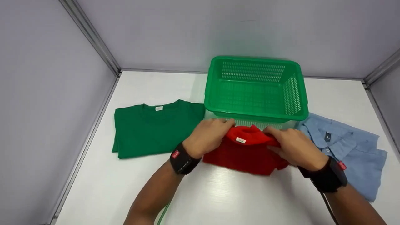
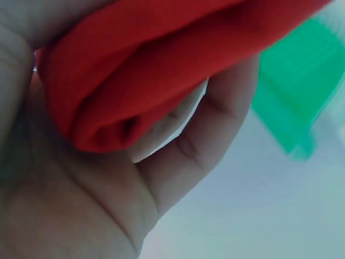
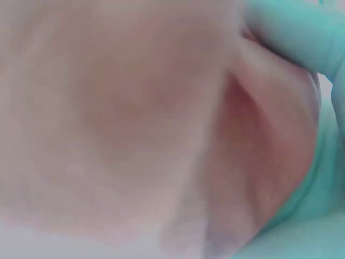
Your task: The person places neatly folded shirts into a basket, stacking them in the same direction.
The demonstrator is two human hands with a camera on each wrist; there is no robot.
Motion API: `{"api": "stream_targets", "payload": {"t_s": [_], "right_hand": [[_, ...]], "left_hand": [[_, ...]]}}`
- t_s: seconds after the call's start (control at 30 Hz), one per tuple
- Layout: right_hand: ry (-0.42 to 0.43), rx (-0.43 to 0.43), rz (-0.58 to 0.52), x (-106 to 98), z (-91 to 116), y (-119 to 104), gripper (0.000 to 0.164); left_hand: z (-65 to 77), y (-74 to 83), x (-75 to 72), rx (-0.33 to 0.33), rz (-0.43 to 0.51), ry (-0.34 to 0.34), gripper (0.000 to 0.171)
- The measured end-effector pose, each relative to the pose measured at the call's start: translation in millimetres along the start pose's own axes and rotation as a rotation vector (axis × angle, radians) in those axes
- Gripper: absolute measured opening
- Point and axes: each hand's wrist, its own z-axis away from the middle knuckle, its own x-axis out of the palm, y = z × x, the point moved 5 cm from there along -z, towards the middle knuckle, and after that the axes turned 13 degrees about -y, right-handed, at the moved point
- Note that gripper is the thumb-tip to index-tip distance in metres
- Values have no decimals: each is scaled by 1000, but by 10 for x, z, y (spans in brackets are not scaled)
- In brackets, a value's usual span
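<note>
A folded red shirt [image 1: 240,157], its neck opening and small white label facing up, is held at both sides over the table's middle. My left hand [image 1: 210,136] grips the shirt's left end. In the left wrist view the rolled red cloth [image 2: 156,81] lies between the thumb and curled fingers. On the other side, my right hand [image 1: 295,147] pinches the right end beside the neck, thumb near the top. The right wrist view is filled by the blurred hand [image 3: 118,118], with a teal-tinted surface [image 3: 302,32] that I cannot identify.
Just behind the red shirt stands a green plastic basket [image 1: 256,117] with slotted walls. A folded green T-shirt [image 1: 156,131] lies to the left. To the right is a folded light-blue collared shirt [image 1: 362,162], partly behind the right forearm. Grey panels [image 1: 193,34] border the white table [image 1: 93,187].
</note>
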Motion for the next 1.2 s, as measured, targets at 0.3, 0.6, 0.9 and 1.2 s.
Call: {"api": "stream_targets", "payload": {"t_s": [0.3,0.6,0.9,1.2], "right_hand": [[259,46,149,-623,14,-90,40],[366,79,198,-1063,-53,-116,37],[512,28,292,-1355,-141,-64,28],[433,64,266,-1183,-306,187,28]], "left_hand": [[-22,74,-662,22,-139,189,35],[-116,40,-1141,-1,-179,247,34],[-304,-14,-1347,-15,-214,323,34],[-550,-140,-1124,-9,-210,287,35]]}}
